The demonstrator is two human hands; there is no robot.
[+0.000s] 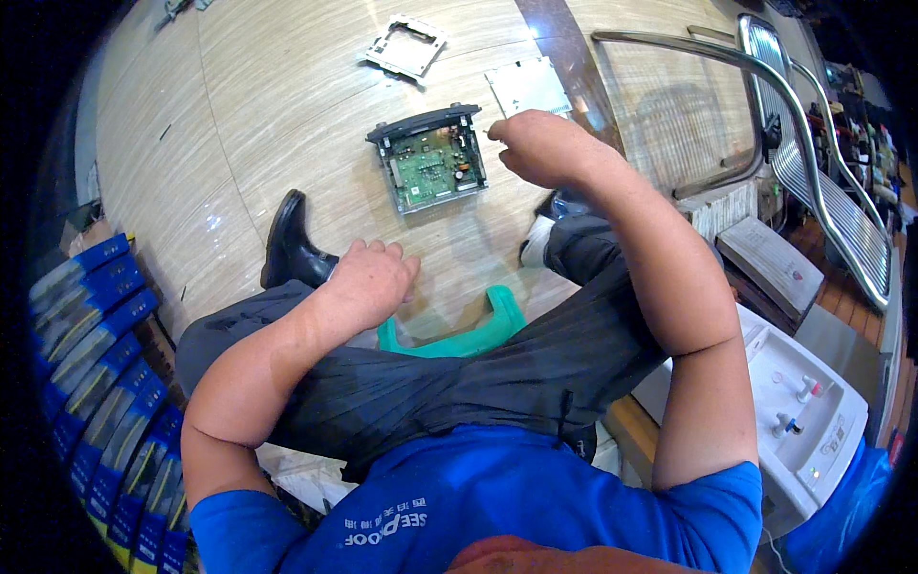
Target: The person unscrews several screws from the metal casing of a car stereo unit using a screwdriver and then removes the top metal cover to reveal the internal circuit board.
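Note:
An electronic unit (433, 165) lies on the floor in front of me. Its housing is uncovered, showing a green circuit board, with a dark front panel along the far side. Just right of that panel is my right hand (540, 148), thumb and index finger pinched together. What sits in the pinch, if anything, is too small to name. My left hand (371, 279) hangs by my left knee, palm down, its fingers loosely bent and slightly apart, with nothing seen in them. A flat metal cover plate (529, 88) and a pale square frame (409, 50) lie beyond the unit.
Between my legs is a green plastic piece (469, 341), perhaps a stool's edge. Chairs with metal frames (813, 143) stand at the right, above a white water dispenser (794, 402). Blue packages (96, 316) are stacked at the left. My black shoe (287, 244) rests left of the unit.

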